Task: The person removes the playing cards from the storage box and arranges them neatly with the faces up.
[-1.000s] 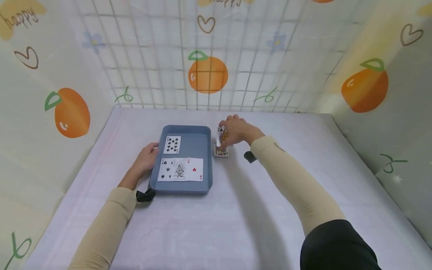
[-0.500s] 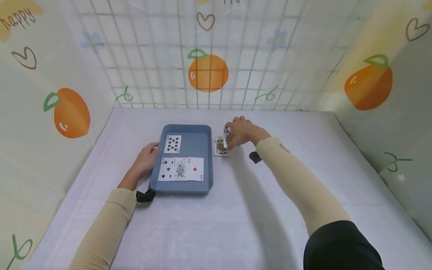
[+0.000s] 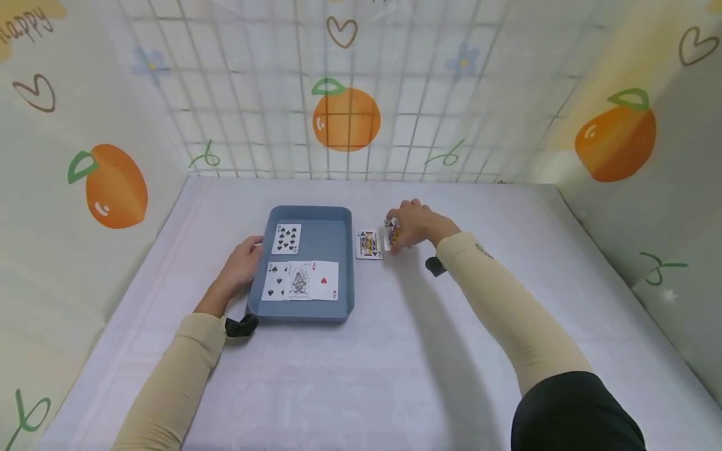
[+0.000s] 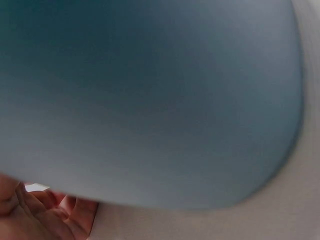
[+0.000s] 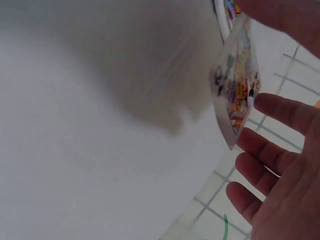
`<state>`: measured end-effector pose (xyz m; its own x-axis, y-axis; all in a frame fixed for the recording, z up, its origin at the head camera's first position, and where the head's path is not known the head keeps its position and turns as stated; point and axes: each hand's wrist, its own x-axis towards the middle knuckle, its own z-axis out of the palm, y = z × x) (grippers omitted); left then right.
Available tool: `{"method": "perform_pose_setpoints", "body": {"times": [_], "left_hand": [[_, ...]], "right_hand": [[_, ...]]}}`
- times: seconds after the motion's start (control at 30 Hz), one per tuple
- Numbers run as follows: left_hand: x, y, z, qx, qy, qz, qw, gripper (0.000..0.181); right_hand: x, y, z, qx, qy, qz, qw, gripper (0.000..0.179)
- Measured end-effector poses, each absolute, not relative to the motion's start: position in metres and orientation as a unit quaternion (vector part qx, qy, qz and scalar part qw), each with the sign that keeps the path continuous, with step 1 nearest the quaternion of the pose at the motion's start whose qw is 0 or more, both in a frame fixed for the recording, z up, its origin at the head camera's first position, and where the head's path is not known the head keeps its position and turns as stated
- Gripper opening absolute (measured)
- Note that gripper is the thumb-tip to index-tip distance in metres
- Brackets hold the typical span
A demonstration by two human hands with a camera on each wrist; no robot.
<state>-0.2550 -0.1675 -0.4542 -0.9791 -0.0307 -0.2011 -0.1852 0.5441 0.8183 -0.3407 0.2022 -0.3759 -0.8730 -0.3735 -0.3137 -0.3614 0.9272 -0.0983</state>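
My right hand (image 3: 417,225) pinches a face card (image 3: 392,235) between thumb and fingers, just right of another face card (image 3: 369,244) that lies face up on the cloth. The right wrist view shows the held playing card (image 5: 235,90) tilted, with the thumb on one side and fingertips (image 5: 265,102) on the other; the remaining fingers are spread loosely. At the left side of the blue tray (image 3: 331,216), my left hand (image 3: 242,263) rests with its fingertips at the rim. In the left wrist view the tray wall (image 4: 175,125) fills most of the picture, with loosely bent fingers (image 4: 55,215) below it.
Inside the tray, a ten of spades (image 3: 286,239) lies at the back. A row at the front has a spade card (image 3: 274,280), a joker (image 3: 299,280) and an ace of hearts (image 3: 325,281). White cloth covers the table (image 3: 350,382); a grid panel (image 3: 412,125) stands behind.
My right hand has moved right with the pinched card, from over the lying face card to beside it, uncovering that card. My left hand stays at the tray.
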Motion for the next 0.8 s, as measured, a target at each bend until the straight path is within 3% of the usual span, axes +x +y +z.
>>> {"method": "perform_pose_setpoints", "body": {"times": [0.8], "left_hand": [[-0.255, -0.169, -0.454, -0.053, 0.872, 0.480, 0.085, 0.052]], "right_hand": [[-0.341, 0.218, -0.391, -0.192, 0.965, -0.002, 0.180, 0.088]]}}
